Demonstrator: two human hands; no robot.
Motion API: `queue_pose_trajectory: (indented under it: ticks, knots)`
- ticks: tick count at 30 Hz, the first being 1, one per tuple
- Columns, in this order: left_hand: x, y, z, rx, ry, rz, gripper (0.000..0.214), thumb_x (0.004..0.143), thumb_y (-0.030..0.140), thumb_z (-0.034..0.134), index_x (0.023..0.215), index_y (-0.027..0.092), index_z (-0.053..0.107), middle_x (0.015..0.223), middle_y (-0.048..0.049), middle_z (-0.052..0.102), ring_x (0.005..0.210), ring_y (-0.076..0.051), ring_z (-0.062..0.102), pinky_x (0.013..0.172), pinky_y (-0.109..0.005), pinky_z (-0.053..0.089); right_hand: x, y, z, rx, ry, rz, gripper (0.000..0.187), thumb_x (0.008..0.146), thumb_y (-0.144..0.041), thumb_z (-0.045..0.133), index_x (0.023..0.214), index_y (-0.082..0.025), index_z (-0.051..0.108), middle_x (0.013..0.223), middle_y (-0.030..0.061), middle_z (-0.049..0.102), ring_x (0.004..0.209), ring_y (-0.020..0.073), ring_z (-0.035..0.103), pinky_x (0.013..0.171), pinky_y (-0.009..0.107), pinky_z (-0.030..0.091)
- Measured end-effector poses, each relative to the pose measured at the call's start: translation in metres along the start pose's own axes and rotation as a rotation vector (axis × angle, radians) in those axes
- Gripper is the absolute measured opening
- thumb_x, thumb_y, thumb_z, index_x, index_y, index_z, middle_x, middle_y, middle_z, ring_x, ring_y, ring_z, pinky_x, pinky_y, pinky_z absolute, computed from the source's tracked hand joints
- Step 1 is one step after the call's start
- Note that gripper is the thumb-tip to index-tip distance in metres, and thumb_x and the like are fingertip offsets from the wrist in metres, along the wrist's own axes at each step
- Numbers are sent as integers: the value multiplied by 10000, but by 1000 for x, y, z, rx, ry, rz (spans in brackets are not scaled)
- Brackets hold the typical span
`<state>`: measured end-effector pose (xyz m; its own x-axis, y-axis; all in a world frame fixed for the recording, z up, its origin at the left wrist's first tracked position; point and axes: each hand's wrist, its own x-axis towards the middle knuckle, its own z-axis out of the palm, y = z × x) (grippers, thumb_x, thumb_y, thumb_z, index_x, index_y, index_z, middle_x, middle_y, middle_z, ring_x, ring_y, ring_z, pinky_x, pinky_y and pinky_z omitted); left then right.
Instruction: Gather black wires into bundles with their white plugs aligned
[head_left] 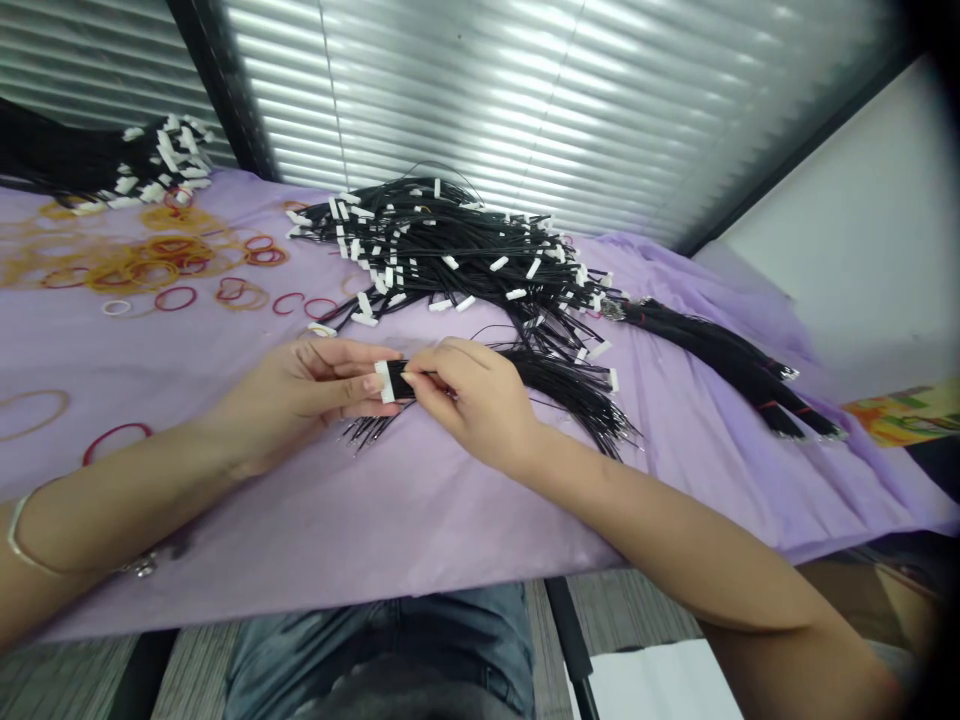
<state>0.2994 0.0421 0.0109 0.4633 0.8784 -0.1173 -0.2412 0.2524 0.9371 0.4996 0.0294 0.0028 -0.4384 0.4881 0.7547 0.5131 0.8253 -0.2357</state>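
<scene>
My left hand [315,395] pinches a small white connector [384,381] on the end of a black wire harness [401,379]. My right hand [472,395] is closed on that same harness just right of the connector, thumb and fingers pressed on the wires. Both hands hover low over the purple cloth [420,500]. Under and behind my right hand lies a bundle of black wires [577,395] with bare metal tips fanning right. More loose wire tips [367,432] poke out beneath my left hand.
A big heap of black harnesses with white connectors [450,255] lies behind the hands. A tied bundle [720,355] stretches to the right. Another heap [161,160] sits far left, with several coloured rubber bands [150,265] scattered across the cloth. The table edge runs near my lap.
</scene>
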Motion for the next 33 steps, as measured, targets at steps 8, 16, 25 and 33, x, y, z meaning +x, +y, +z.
queue_pose_trajectory:
  ticks: [8, 16, 25, 33]
  knots:
    - [2, 8, -11, -130, 63, 30, 329, 628, 175, 911, 936, 144, 802, 911, -61, 763, 809, -168, 716, 781, -257, 639, 2, 17, -14, -312, -13, -71, 503, 949, -480, 587, 1264, -90, 549, 1192, 146, 617, 1133, 245, 508, 999, 402, 375]
    - [11, 17, -26, -217, 91, 146, 343, 603, 160, 897, 920, 120, 775, 926, -53, 739, 830, -174, 674, 780, -299, 640, 15, 59, -56, -542, 7, 216, 130, 855, -105, 575, 906, -200, 648, 890, 12, 686, 961, 223, 523, 912, 394, 284]
    - [18, 18, -34, -221, 30, 210, 258, 702, 189, 846, 932, 104, 768, 1008, -92, 715, 920, -195, 646, 810, -287, 599, 20, 71, -76, -434, 100, 309, 286, 855, -230, 647, 1127, -146, 627, 758, 21, 633, 738, 185, 566, 752, 305, 385]
    - [9, 25, -31, -315, -9, 249, 104, 850, 222, 711, 949, 202, 738, 960, -1, 719, 884, -141, 629, 814, -257, 573, 29, 53, -77, 185, 63, 640, 105, 787, -256, 656, 817, -162, 621, 636, -32, 520, 586, 90, 458, 590, 231, 342]
